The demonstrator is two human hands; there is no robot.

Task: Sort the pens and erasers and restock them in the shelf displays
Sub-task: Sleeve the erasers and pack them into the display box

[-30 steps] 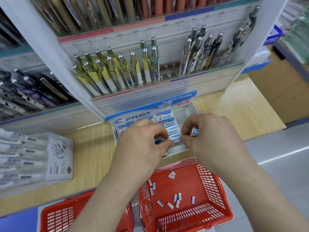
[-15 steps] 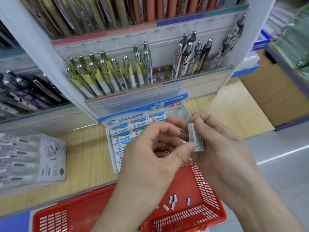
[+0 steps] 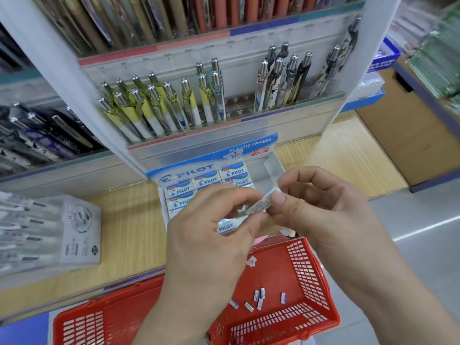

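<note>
Two bare hands, left hand [image 3: 206,235] and right hand [image 3: 321,207], pinch one small white wrapped eraser [image 3: 261,205] just above the blue-and-white cardboard eraser box [image 3: 189,192]; fumbled between fingertips, it could drop beside the box.

Both hands [image 3: 268,220] apparently in pinch grip

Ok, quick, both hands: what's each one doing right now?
Left hand: pinching one end of the eraser.
Right hand: pinching the eraser's other end, thumb on top.
</note>
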